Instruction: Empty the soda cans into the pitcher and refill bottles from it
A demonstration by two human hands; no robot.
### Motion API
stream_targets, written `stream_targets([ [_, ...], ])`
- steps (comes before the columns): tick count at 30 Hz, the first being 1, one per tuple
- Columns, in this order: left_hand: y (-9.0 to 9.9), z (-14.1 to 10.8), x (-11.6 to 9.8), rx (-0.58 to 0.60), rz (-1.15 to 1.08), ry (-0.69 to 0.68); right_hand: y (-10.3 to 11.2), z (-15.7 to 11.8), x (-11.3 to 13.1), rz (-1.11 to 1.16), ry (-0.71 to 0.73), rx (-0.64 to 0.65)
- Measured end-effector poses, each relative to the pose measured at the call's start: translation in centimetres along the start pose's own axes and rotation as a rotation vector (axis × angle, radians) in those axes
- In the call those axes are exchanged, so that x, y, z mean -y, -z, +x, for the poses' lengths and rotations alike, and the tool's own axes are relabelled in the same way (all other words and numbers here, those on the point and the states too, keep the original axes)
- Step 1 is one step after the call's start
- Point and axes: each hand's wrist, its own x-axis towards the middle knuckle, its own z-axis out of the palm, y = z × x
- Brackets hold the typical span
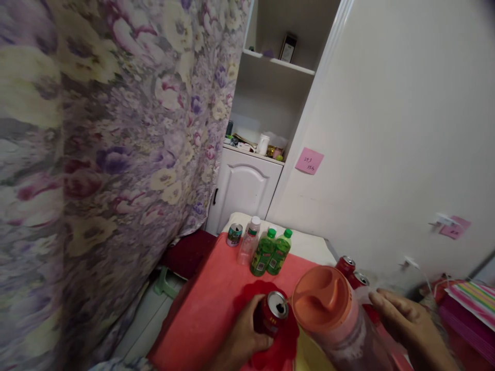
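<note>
My left hand is wrapped around an opened red soda can, whose silver top faces up. A clear plastic pitcher with an orange lid tilts toward the can, its spout close to the can's opening. A thin trickle seems to run between spout and can. Dark, foamy liquid shows inside the pitcher. At the pitcher's far right side, my right hand holds it by the handle, which is partly hidden. Beneath the can lies a red scalloped mat.
On the red-covered table stand two green bottles, a clear bottle and a small can. Two red cans stand behind the pitcher. A yellow item lies below it. A floral curtain hangs left.
</note>
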Motion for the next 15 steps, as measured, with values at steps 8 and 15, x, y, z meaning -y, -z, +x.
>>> stream_targets([
  [8, -0.7, 0.0, -0.9, 0.019, -0.059, 0.005, -1.6, -0.8, -2.5, 0.017, -0.032, -0.032],
  [15, -0.6, 0.1, -1.4, -0.001, -0.063, 0.018, -2.2, -1.2, -4.6, 0.111, -0.060, -0.045],
])
